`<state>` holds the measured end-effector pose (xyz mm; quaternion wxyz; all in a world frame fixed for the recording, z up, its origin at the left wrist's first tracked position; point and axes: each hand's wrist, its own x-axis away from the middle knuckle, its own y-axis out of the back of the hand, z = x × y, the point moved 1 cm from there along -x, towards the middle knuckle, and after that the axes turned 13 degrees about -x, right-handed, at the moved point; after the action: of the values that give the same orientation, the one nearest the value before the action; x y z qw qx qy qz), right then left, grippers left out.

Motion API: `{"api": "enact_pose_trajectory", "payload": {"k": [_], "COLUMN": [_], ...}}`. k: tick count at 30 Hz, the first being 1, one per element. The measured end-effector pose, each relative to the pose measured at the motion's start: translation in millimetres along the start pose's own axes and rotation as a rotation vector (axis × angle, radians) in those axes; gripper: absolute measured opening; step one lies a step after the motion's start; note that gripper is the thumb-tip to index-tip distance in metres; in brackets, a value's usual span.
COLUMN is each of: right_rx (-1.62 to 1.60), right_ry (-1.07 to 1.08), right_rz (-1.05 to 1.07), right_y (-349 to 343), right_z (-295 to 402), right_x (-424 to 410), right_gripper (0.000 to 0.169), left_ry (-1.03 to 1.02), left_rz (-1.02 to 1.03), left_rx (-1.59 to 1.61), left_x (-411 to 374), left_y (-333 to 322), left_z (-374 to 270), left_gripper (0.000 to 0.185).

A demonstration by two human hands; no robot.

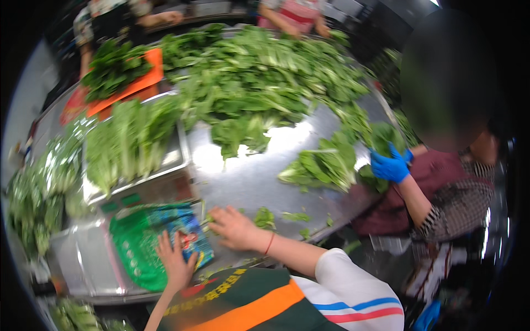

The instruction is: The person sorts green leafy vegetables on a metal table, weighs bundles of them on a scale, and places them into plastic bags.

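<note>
My left hand (176, 257) lies with its fingers spread on a green and blue printed plastic bag (140, 252), near the table's front edge. To its right, my right hand (234, 229) is over the metal table (248, 186), its fingers near a small piece of green leaf; whether it touches the piece is unclear. Small leaf scraps (264, 218) lie to the right of that hand. Beyond the bag, long pale-green leafy vegetables (132, 140) fill a metal tray (187, 145). A loose bunch of leafy greens (323, 165) rests on the table at the right.
A large heap of leafy greens (265, 70) covers the table's far side. At the right, a co-worker's blue-gloved hand (389, 165) holds leaves. Two people stand at the far edge. Bagged greens (62, 165) and clear plastic bags (83, 256) lie left, an orange crate (155, 66) beyond.
</note>
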<state>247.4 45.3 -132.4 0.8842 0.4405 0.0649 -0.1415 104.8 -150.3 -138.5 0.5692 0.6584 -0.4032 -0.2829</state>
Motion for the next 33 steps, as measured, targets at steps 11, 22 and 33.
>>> {"api": "enact_pose_trajectory", "payload": {"k": [11,22,33], "right_rx": [0.488,0.361,0.317], "right_ry": [-0.862,-1.219,-1.053], "right_rz": [-0.849,-0.506,-0.856], "right_y": [173.0,177.7,164.0], "right_z": [-94.5,-123.8,-109.7], "right_x": [180.7,170.6,167.3], "right_gripper": [0.075,0.068,0.022], "left_ry": [-0.245,-0.342,-0.351], "left_rz": [-0.174,-0.245,-0.352], "left_rx": [0.013,-0.043,-0.175], "left_x": [-21.1,-52.2,-47.3], "left_y": [13.2,-23.1,11.2], "left_z": [29.9,-7.5,-40.0], "left_gripper": [0.063,0.048,0.041]}}
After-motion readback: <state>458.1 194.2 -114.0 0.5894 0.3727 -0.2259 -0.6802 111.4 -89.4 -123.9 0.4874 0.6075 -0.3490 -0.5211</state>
